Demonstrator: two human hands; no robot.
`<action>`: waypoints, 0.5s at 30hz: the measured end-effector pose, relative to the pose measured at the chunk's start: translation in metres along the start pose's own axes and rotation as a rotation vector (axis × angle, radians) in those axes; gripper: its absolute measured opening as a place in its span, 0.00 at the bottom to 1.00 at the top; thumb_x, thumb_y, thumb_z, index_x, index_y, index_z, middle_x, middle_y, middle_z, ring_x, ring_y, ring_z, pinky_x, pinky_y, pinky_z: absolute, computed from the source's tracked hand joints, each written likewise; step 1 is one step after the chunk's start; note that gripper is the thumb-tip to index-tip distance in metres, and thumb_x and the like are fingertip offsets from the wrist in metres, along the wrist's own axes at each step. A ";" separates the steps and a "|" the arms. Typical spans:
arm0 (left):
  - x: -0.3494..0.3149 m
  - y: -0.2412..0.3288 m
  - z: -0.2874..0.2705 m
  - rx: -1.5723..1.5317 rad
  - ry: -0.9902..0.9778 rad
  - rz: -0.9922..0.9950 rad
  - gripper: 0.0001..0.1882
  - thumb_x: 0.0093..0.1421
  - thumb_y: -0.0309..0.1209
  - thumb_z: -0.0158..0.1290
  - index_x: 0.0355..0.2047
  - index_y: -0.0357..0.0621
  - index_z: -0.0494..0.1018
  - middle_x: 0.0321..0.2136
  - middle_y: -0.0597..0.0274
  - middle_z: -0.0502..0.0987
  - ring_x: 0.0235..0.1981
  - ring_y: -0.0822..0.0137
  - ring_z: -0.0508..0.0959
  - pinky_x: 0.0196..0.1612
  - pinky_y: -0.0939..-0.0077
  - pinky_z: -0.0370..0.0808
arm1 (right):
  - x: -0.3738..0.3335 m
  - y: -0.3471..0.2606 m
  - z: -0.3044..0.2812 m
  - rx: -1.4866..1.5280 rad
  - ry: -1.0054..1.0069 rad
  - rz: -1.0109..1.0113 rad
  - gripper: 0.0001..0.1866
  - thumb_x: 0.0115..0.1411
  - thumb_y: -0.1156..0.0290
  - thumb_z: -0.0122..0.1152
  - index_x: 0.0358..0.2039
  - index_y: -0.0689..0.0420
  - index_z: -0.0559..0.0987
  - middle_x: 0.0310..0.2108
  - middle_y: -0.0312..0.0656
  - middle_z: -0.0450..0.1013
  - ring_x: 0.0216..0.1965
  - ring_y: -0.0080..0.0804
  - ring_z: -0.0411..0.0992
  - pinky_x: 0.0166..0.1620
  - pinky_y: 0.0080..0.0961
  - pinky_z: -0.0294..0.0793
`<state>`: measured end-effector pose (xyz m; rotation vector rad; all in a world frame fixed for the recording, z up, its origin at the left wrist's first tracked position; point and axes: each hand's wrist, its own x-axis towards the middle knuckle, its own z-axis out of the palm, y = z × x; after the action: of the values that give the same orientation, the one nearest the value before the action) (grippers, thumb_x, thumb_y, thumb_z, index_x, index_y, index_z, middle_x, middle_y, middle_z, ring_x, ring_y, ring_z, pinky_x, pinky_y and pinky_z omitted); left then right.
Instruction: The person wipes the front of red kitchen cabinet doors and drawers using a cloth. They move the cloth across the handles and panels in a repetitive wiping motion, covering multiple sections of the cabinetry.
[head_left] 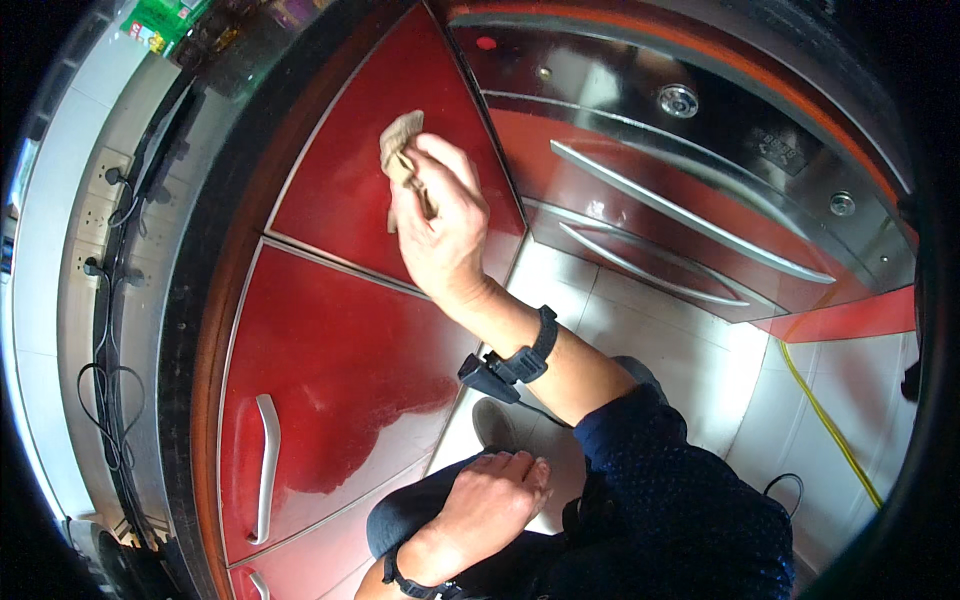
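Observation:
My right hand (pixel 445 215) is closed around a crumpled beige cloth (pixel 402 140) and presses it against the upper red cabinet door (pixel 340 170). Part of the cloth hangs below my fingers. A black strap with a small device (pixel 518 365) circles my right wrist. My left hand (pixel 492 505) lies on my bent knee with its fingers curled in, and nothing shows in it. Another dark band (pixel 410 580) is around the left wrist. Beside that hand is the lower red door (pixel 330 360), glossy, with a silver handle (pixel 266 470).
A red and steel appliance with long bar handles (pixel 690 210) stands at the far right. The dark countertop edge (pixel 190 340) curves along the left, with cables and wall sockets (pixel 105 190) beyond. A yellow hose (pixel 825 420) runs along the white tiles at right.

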<state>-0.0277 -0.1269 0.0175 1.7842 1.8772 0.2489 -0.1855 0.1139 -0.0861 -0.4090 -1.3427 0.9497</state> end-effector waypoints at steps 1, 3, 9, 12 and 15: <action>0.000 -0.001 0.000 0.021 0.039 0.012 0.14 0.66 0.36 0.62 0.43 0.37 0.79 0.33 0.52 0.80 0.36 0.49 0.83 0.39 0.57 0.82 | -0.004 0.000 0.001 -0.047 -0.040 -0.024 0.13 0.61 0.80 0.71 0.47 0.63 0.85 0.55 0.47 0.79 0.53 0.51 0.78 0.56 0.42 0.78; 0.001 -0.004 0.001 0.009 0.025 0.022 0.14 0.66 0.37 0.62 0.42 0.37 0.78 0.33 0.52 0.80 0.36 0.49 0.83 0.39 0.57 0.82 | -0.008 0.021 -0.007 -0.220 0.096 0.043 0.11 0.65 0.78 0.69 0.48 0.63 0.84 0.55 0.49 0.80 0.52 0.47 0.78 0.55 0.39 0.79; -0.005 -0.004 0.006 0.040 0.017 0.010 0.15 0.67 0.38 0.61 0.45 0.38 0.79 0.34 0.52 0.80 0.37 0.49 0.84 0.39 0.58 0.83 | 0.022 0.090 0.011 0.039 0.237 0.359 0.13 0.71 0.85 0.52 0.54 0.66 0.79 0.56 0.51 0.79 0.54 0.41 0.79 0.58 0.34 0.79; -0.003 -0.002 0.009 0.055 0.008 0.026 0.16 0.68 0.39 0.60 0.45 0.38 0.79 0.34 0.52 0.80 0.37 0.50 0.84 0.39 0.59 0.83 | 0.044 0.052 0.024 -0.199 0.157 0.109 0.12 0.66 0.86 0.55 0.49 0.67 0.78 0.57 0.57 0.76 0.55 0.55 0.75 0.60 0.44 0.73; 0.003 0.000 0.010 0.077 -0.003 0.057 0.15 0.68 0.38 0.59 0.45 0.38 0.79 0.35 0.53 0.81 0.37 0.50 0.84 0.39 0.59 0.83 | 0.023 -0.009 -0.002 -0.193 -0.008 -0.008 0.18 0.61 0.86 0.59 0.52 0.66 0.79 0.60 0.56 0.75 0.59 0.58 0.73 0.64 0.49 0.70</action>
<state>-0.0226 -0.1259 0.0080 1.8901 1.8591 0.1968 -0.1819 0.1272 -0.0652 -0.5465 -1.4475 0.8182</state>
